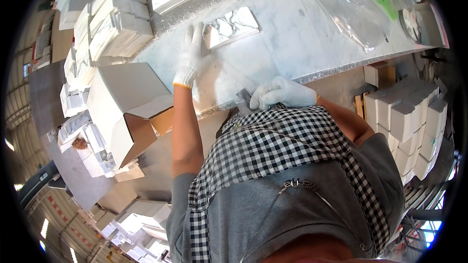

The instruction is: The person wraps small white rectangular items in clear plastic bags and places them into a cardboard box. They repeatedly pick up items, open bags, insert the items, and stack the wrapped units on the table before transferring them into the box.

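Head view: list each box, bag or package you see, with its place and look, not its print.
Open cardboard box: left of the left hand, white outside, brown inside.
Small white boxes: stacked at right, below the table edge.
Flat white boxes: piled upper left.
Clear plastic bag: flat on the table, upper right.

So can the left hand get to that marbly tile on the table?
Probably yes. The gloved left hand lies flat on the table right beside the marbled tile, its fingertips at the tile's edge, and nothing sits between them.
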Tool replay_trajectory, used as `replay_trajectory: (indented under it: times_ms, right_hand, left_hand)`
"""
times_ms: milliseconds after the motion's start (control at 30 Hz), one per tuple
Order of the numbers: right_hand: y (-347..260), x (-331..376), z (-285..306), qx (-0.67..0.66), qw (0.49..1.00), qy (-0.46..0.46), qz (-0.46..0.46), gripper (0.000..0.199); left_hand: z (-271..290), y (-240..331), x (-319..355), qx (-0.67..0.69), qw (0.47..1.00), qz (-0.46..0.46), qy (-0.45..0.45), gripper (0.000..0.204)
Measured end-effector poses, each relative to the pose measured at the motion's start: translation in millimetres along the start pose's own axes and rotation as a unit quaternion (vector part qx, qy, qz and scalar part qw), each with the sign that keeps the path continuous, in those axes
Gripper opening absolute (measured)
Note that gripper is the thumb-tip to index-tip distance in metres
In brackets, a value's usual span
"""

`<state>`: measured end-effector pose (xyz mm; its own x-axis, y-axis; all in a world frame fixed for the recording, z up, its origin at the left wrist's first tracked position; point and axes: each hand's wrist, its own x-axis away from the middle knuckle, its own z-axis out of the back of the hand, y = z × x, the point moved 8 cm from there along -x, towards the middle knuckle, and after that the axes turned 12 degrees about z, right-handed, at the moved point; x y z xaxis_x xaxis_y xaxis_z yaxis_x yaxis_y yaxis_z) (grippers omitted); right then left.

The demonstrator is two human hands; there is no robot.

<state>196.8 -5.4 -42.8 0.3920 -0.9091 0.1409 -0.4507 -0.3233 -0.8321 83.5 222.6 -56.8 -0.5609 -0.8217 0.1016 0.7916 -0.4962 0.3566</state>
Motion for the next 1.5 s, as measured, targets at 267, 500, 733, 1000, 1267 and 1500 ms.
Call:
replay_trajectory:
  times_ms: [267, 500, 733, 1000, 1267, 1500]
  right_hand:
    - [-101, -64, 18, 0.139, 0.977, -0.051, 0.155, 0.036]
    - [-183, -192, 96, -0.095, 0.977, 0.034, 0.189, 0.035]
    - [-220, -226, 178, 0.036, 0.924, 0.259, 0.279, 0.043]
    - [-96, -177, 184, 0.449, 0.852, 0.258, 0.078, 0.074]
    - [-114, -165, 159, 0.36, 0.888, 0.245, 0.148, 0.055]
    - [-123, -136, 174, 0.254, 0.857, 0.4, 0.204, 0.052]
  left_hand:
    - [9, 35, 16, 0.089, 0.995, 0.005, 0.039, 0.072]
    - [-11, -7, -35, 0.443, 0.884, 0.131, 0.073, 0.039]
    - [-21, -16, -52, 0.411, 0.87, 0.272, 0.033, 0.037]
    - [-38, -26, -56, 0.398, 0.874, 0.276, 0.049, 0.041]
    - [-41, -47, -56, 0.377, 0.872, 0.304, 0.074, 0.055]
    - [-45, -46, -54, 0.463, 0.826, 0.315, 0.068, 0.053]
